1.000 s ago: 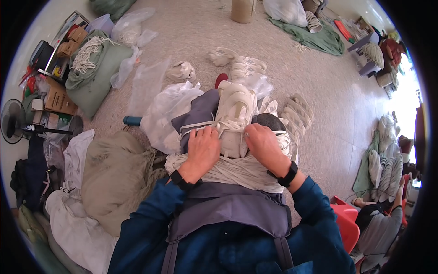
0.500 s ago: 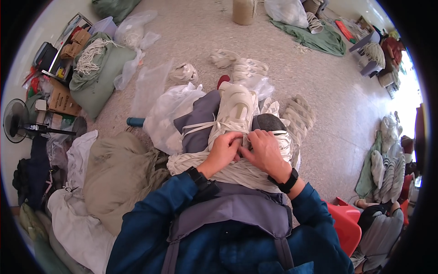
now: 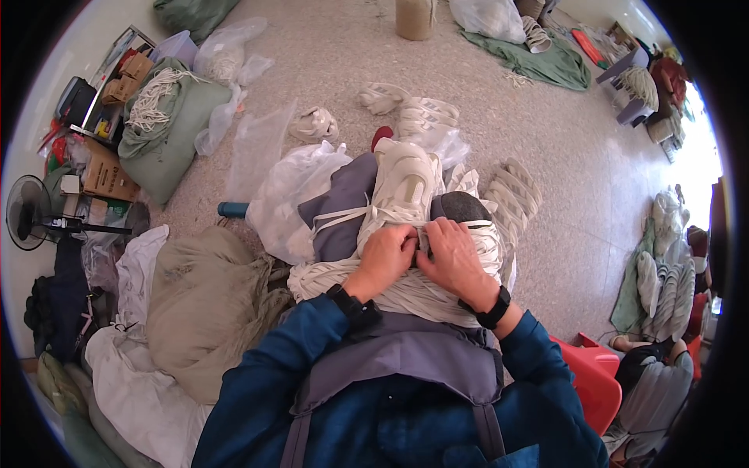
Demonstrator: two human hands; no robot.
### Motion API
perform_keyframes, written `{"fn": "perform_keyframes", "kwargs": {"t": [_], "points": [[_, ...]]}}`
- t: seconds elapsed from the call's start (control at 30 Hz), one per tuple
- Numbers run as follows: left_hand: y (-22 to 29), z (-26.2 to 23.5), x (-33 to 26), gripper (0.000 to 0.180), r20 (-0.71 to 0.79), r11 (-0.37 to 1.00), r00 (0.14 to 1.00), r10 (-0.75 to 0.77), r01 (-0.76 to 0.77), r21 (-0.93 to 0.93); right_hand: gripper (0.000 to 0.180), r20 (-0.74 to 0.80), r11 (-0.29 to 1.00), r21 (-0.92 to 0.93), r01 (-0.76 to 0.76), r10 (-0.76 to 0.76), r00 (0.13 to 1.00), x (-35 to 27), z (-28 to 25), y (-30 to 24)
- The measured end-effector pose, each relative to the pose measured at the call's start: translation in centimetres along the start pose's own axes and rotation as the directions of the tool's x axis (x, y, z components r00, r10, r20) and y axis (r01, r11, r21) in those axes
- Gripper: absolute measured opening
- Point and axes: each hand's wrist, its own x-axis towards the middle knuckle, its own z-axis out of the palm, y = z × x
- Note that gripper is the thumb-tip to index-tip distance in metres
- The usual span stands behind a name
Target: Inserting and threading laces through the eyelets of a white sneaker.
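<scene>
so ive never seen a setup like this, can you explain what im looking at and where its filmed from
There is no machine here: these are a person's own bare left hand and bare right hand, coming out of dark blue sleeves. The view is from a wide fisheye camera worn on the head, looking down, so straight edges bend. Just beyond a purple-grey cloth apron, a thick bundle of cream, cord-like strands lies across the lap, with a cream-white shoe past it. The fingers of both hands meet at the shoe's near part; what they pinch is hidden. A translucent white plastic bag lies on the pale speckled floor.
</scene>
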Motion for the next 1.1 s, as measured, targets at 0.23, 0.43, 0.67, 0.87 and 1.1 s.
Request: {"fn": "perform_keyframes", "kwargs": {"t": [0.23,0.43,0.67,0.87,1.1], "points": [[-4.9,-16.6,-2.8,0.01,-0.064,0.936,0.936,-0.346,0.349,0.049,0.032,-0.009,0.998,0.056,-0.018,0.018,1.0,0.0,-0.6,0.0],[-4.6,-21.0,-6.8,0.01,0.116,0.892,0.903,-0.413,0.375,0.25,0.026,-0.153,0.99,0.14,-0.002,0.024,0.988,1.2,-0.4,0.9],[-0.4,-9.9,-2.8,0.021,0.061,0.948,0.98,0.188,-0.197,0.25,0.012,-0.206,0.991,0.105,0.08,-0.057,0.977,2.1,-0.4,1.2],[-0.7,-5.5,-0.2,0.021,0.134,0.764,0.89,0.435,-0.444,0.469,0.006,0.135,0.844,0.493,-0.212,0.166,0.977,1.4,-1.9,-0.1],[-1.5,-5.1,1.0,0.006,0.173,0.696,0.874,0.455,-0.469,0.544,0.016,0.143,0.988,0.149,-0.048,0.026,0.989,1.9,-1.1,0.0]]}}
